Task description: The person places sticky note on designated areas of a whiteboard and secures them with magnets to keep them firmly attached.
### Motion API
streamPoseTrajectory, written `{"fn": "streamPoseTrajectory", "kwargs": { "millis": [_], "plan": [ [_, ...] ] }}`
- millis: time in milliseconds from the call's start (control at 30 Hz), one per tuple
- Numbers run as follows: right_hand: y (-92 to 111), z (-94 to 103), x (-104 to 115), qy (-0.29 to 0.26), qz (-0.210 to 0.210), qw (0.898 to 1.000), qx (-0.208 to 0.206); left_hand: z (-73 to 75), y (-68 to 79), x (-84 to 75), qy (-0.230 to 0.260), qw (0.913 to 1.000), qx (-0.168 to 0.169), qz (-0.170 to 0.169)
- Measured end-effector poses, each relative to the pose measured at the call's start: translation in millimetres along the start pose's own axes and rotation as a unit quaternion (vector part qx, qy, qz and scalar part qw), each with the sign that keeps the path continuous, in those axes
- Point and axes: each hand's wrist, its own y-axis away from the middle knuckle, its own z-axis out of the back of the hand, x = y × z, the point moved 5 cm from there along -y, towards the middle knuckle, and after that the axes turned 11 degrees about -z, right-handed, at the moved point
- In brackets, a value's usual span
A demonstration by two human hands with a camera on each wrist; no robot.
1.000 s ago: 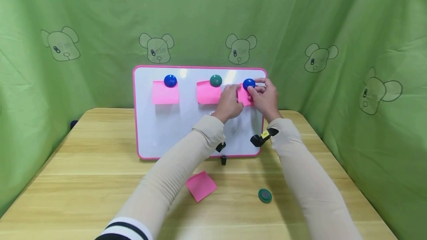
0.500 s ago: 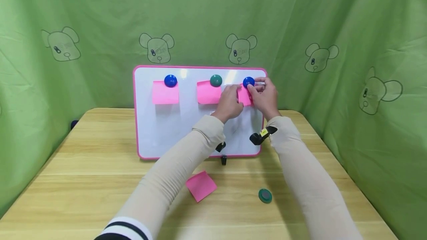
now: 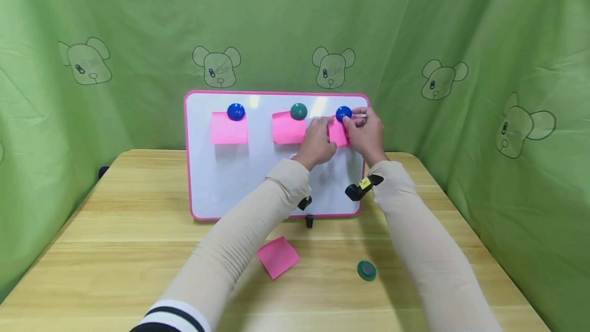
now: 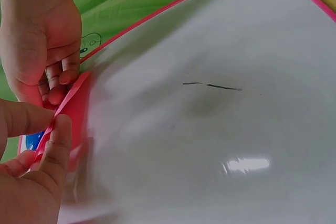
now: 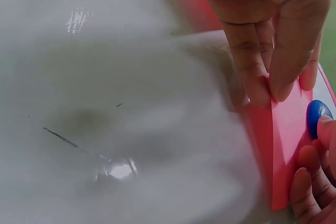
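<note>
At the upper right of the whiteboard (image 3: 239,178), my left hand (image 3: 318,142) pinches the left edge of a pink sticky note (image 3: 338,135) between thumb and fingers. My right hand (image 3: 367,135) holds a round blue magnet (image 3: 343,112) at the note's top, thumb on its lower side. In the right wrist view the blue magnet (image 5: 318,116) sits at the note's edge, and the pink note (image 5: 289,150) stands away from the board along its lower part. The left wrist view shows the magnet (image 4: 34,140) mostly hidden behind the left fingers.
Two more pink notes hang on the board, one under a blue magnet (image 3: 236,111), the other under a green magnet (image 3: 298,111). On the wooden table (image 3: 115,260) lie a loose pink note (image 3: 278,257) and a green magnet (image 3: 366,270), its dark underside up. A green curtain (image 3: 276,14) surrounds the table.
The right hand and the blue magnet have shifted very slightly up the board since one second ago. The left hand keeps its grip on the note in the same spot.
</note>
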Motion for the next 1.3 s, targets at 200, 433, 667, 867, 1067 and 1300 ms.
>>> {"fn": "streamPoseTrajectory", "kwargs": {
  "millis": [200, 433, 667, 867, 1067, 1300],
  "plan": [
    [3, 3.2, -5, -0.022, -0.001, 1.0, 0.009, 2.0, 4.3, 1.6, -0.015, 0.9997, 0.016, -0.01],
    [10, 9.3, -21, -0.023, -0.001, 1.0, 0.013, -1.8, 18.5, 9.0, 0.001, 0.9985, 0.055, -0.003],
    [21, 15.7, -40, 0.004, 0.011, 1.0, 0.024, -12.9, 46.6, 23.7, 0.041, 0.9954, 0.087, -0.006],
    [36, 19.6, -53, 0.029, 0.027, 0.998, 0.05, -13.9, 74.0, 29.6, 0.03, 0.9918, 0.119, -0.033],
    [54, 23.9, -63, 0.046, 0.062, 0.995, 0.07, -4.8, 98.4, 34.5, 0.021, 0.9869, 0.149, -0.059],
    [75, 23.2, -80, 0.079, 0.088, 0.987, 0.105, 9.3, 126.2, 50.3, 0.03, 0.9845, 0.158, -0.069]
  ]
}}
